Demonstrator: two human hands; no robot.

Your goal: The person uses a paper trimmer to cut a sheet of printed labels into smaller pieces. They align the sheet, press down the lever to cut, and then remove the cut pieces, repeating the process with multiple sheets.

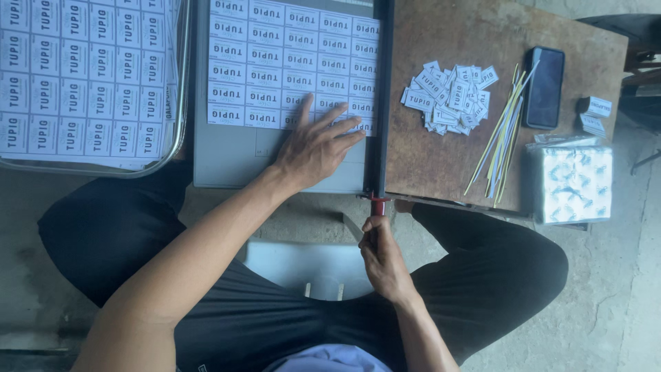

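Head view, looking down: a printed label sheet (292,62) is laid on the grey bed of a paper cutter (227,158), its right edge at the blade arm (380,103). The left hand (313,148) is pressed flat on the sheet's lower corner, fingers spread wide toward the blade. The right hand (382,258) is wrapped around the red-collared handle (378,205), wrist low near the lap. A strip cut appears to be in hand; steady downward pressure and fingers kept left of the blade are judged necessary. Cut labels (451,96) are piled on the wooden table (441,165).
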